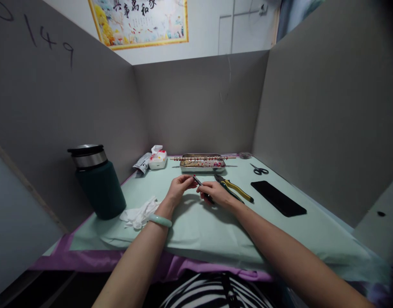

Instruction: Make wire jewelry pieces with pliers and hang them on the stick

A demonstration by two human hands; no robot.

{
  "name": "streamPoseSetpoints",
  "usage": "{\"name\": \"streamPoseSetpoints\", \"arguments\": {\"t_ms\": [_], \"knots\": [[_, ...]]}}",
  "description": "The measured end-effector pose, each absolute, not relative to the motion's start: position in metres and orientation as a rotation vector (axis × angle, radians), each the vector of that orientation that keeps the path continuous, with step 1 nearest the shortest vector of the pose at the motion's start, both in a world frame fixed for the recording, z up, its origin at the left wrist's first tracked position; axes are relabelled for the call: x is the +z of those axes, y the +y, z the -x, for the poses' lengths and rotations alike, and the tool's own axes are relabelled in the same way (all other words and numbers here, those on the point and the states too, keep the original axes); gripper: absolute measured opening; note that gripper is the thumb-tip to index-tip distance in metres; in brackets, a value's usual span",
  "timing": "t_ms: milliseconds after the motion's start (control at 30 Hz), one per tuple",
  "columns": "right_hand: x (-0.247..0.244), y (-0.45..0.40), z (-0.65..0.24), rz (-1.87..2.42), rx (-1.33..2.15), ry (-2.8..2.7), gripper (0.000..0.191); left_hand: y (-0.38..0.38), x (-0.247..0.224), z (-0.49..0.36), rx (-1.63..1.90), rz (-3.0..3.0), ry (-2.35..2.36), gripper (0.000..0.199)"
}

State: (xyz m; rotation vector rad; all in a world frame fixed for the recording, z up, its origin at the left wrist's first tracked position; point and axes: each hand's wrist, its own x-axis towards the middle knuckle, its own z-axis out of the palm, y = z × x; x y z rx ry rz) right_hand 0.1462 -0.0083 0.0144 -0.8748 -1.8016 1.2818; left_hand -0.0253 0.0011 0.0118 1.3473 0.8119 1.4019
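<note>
While 2 bare hands come together over a pale green table covering (209,233), the right hand (217,193) grips a slim tool with a grey metal tip and a dark handle (198,181), the fingers curled around it. That slim tool sits at the centre of the dial, slanting toward 11 o'clock, its tip at the fingers of the left hand (182,188). Thumb and fingertips of the left hand draw narrow at that tip, where a red speck shows; whether they hold it cannot be told. A smooth pale green bangle (159,220) circles the left wrist.

At 12 o'clock from the hands, a shallow oblong metal tray (203,170) contains gold-coloured, red and pink bits, with a thin rod of red and pale beads (203,158) across it. Just beside the right hand, at 2 o'clock, lie yellow and dark green pliers (239,190). Black-handled scissors (260,171) rest farther off at 2 o'clock, and a flat black oblong slab (278,199) at 3. Crumpled white tissue (140,214) lies at 8 o'clock, a dark teal bottle with a steel collar (100,188) stands at 9, and a white tissue packet (158,161) sits at 10.
</note>
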Motion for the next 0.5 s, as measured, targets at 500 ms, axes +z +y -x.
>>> {"name": "streamPoseSetpoints", "arguments": {"t_ms": [500], "knots": [[0.0145, -0.0097, -0.1484, 0.843, 1.324, -1.809, 0.021, -0.0022, 0.0154, 0.0245, 1.378, -1.296, 0.706, 0.037]]}}
